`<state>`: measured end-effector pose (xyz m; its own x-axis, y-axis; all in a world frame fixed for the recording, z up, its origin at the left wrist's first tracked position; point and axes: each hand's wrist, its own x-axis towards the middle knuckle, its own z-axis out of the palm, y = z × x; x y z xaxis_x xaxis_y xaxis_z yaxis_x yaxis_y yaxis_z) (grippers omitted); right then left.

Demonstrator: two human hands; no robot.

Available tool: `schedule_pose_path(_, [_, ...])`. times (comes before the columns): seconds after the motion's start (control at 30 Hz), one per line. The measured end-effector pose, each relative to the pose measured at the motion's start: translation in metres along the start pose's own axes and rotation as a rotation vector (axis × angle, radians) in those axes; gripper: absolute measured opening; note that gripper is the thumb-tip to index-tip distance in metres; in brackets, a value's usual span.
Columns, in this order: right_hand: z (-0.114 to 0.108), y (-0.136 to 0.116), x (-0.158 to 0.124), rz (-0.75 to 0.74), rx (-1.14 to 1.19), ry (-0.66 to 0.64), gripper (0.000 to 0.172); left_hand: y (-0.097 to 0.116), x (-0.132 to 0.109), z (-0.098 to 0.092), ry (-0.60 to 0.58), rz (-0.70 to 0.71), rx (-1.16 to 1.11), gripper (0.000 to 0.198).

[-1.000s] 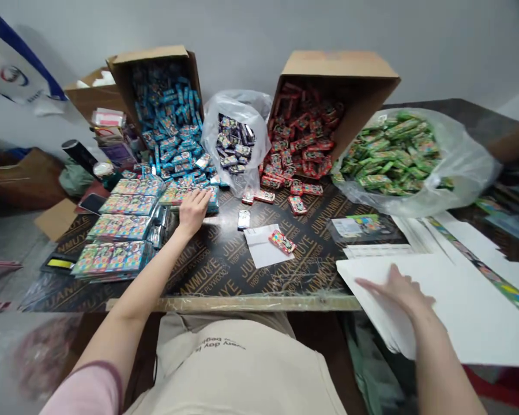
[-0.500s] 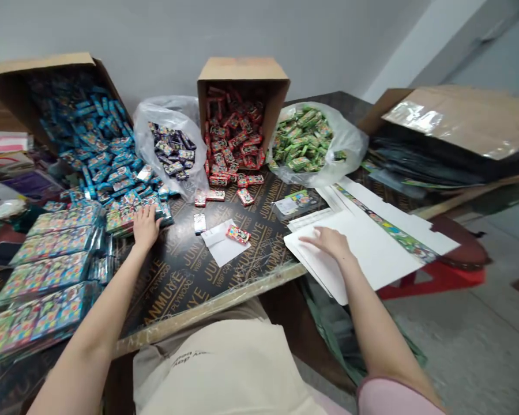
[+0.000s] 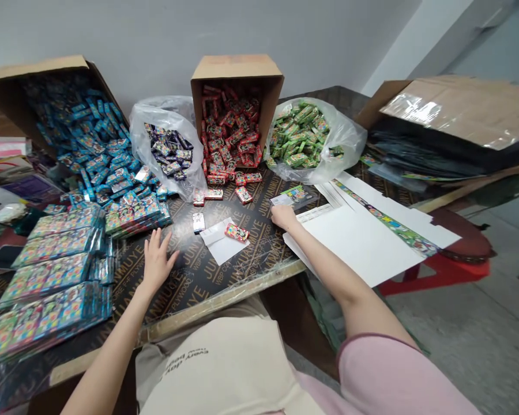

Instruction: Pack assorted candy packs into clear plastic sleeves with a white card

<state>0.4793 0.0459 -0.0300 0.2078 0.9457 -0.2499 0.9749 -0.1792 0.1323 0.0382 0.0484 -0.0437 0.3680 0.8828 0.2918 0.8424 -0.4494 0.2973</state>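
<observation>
My left hand [image 3: 158, 262] is open, fingers spread, over the dark tabletop. It is just in front of a stack of wrapped multi-colour packs [image 3: 134, 216] and holds nothing. My right hand [image 3: 284, 217] has its fingers curled together at the near left corner of a flat clear plastic bag [image 3: 301, 195] with a printed strip; the fingertips are partly hidden. Right beside that wrist lie large white card sheets [image 3: 350, 236] with a colourful printed band. Between my hands, a red small box [image 3: 236, 232] rests on a folded white paper [image 3: 225, 253].
Blue small boxes [image 3: 99, 144] spill from a carton at left. A plastic bag holds purple boxes [image 3: 170, 150], a carton holds red boxes [image 3: 231, 127], another bag holds green boxes [image 3: 300, 135]. Rows of finished-looking packs [image 3: 47, 305] line the left. A red stool [image 3: 441, 279] stands at right.
My left hand has come off the stack of packs, moving right and nearer to me. My right hand has left the white card sheets and moved left and away to the plastic bag.
</observation>
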Motion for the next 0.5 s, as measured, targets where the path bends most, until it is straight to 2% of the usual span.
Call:
schedule_pose_path(0.1, [-0.012,-0.006,-0.013,0.04,-0.002,0.057,0.035,0.009,-0.005,-0.009,-0.001,-0.032,-0.154,0.05])
schedule_pose_path(0.17, [-0.029,-0.012,-0.024,0.072,-0.001,0.139,0.038,0.022,-0.005,-0.018,-0.005,-0.086,-0.348,0.051])
schedule_pose_path(0.2, [-0.038,-0.017,-0.032,0.085,0.008,0.21,0.039,0.03,-0.004,-0.022,-0.012,-0.137,-0.486,0.053])
schedule_pose_path(0.23, [-0.048,-0.025,-0.041,0.103,0.059,0.376,0.039,0.038,-0.003,-0.025,-0.031,-0.21,-0.657,0.057])
schedule_pose_path(0.27, [-0.057,-0.036,-0.052,0.062,0.134,0.545,0.039,0.047,-0.001,-0.028,-0.059,-0.312,-0.864,0.062])
schedule_pose_path(0.33, [-0.068,-0.068,-0.081,-0.203,0.302,0.792,0.036,0.064,0.004,-0.033,-0.187,-0.557,-1.348,0.076])
schedule_pose_path(0.37, [-0.07,-0.088,-0.098,-0.373,0.365,0.85,0.034,0.07,0.006,-0.035,-0.252,-0.645,-1.577,0.082])
schedule_pose_path(0.43, [-0.066,-0.13,-0.13,-0.703,0.442,0.855,0.03,0.079,0.009,-0.038,-0.35,-0.732,-1.954,0.088])
schedule_pose_path(0.5, [-0.056,-0.169,-0.154,-0.996,0.535,0.796,0.031,0.08,0.008,-0.043,-0.362,-0.745,-2.176,0.087])
